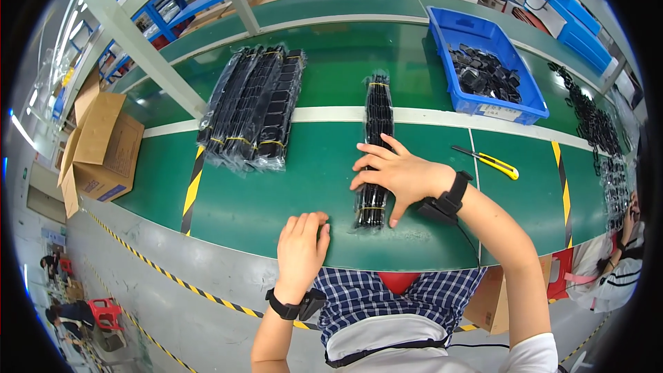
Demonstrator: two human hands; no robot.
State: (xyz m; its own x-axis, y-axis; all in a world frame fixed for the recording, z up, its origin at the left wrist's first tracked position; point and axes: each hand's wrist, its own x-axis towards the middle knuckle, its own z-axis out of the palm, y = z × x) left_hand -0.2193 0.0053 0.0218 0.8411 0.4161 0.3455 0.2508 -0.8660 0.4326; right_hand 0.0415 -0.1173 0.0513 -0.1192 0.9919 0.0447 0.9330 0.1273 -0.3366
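At seven o'clock, by the near edge of the bench, the left hand curls loosely, palm hidden, its grip unclear. At centre, the right hand lies, grip spread unclenched, over one black bundle, banded but unstacked. The stack at ten o'clock looks finished; the blue bin at one holds loose parts.

black bundle partly behind right hand
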